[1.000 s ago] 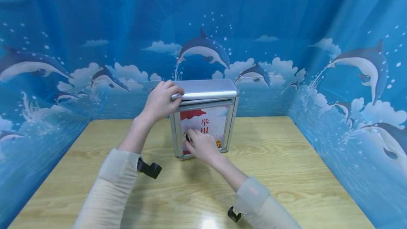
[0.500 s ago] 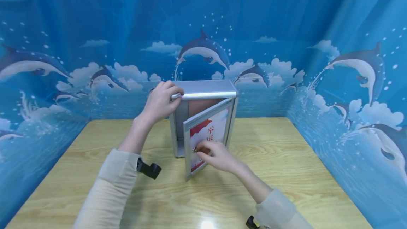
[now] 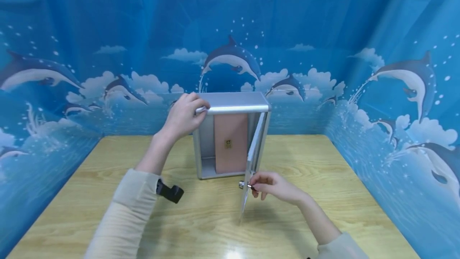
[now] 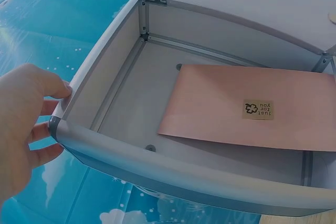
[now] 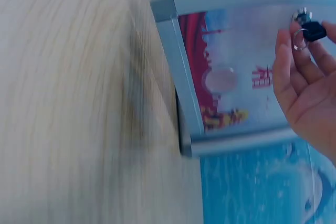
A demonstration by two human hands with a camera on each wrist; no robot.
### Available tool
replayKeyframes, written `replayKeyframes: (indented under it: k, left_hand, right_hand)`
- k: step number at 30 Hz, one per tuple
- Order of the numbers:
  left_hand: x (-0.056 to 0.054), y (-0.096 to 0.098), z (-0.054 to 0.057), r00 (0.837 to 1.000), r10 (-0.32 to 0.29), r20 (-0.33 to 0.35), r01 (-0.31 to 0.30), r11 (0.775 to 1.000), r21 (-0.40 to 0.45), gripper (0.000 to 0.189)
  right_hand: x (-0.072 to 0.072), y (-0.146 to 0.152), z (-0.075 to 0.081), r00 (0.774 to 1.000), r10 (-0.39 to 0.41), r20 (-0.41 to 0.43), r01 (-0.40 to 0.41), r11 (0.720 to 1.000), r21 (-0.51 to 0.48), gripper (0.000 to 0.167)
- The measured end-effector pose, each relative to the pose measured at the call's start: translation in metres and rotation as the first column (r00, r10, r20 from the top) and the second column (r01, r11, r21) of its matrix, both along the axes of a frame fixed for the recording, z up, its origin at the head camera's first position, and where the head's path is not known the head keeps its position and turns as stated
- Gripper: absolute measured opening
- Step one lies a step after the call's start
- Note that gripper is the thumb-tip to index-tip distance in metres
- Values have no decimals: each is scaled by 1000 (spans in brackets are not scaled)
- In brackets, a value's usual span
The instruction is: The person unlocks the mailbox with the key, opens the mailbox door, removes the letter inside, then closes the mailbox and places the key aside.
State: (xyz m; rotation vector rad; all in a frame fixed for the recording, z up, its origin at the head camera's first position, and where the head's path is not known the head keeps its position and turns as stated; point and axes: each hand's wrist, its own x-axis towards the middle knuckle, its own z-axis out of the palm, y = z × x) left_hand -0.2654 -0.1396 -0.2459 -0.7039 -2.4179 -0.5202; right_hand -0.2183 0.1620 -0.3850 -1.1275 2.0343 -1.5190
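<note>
Silver box [image 3: 235, 100], door [image 5: 241, 40] wide

The door's lower edge blurs away in the head view; the right hand [image 3: 274, 187], cut off in its wrist view, pinches a black-headed key [image 5: 314, 31] at the lock [image 5: 302, 15]; the box stands under the left hand [image 3: 185, 117], fingers clamped on its corner; inside, below those fingers, stands a pink card [image 3: 230, 161]; wooden table [image 3: 305, 163] below; dolphin curtain [image 3: 143, 19] beyond.
</note>
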Motion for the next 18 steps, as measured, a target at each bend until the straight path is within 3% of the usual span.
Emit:
replayKeyframes:
  k: [5, 12, 18]
  left_hand:
    - [-1, 1, 0, 1000, -5, 4, 5, 1000, -5, 14]
    - [-3, 1, -2, 1000, -7, -13, 7, 1000, 2, 14]
    - [-4, 0, -4, 1000, -7, -29, 7, 1000, 5, 14]
  right_hand:
    - [2, 33, -2, 997, -11, 71, 12, 1000, -26, 24]
    - [2, 67, -8, 987, -75, 143, 91, 990, -109, 25]
    - [-2, 84, -15, 979, -4, 203, 55, 967, -248, 42]
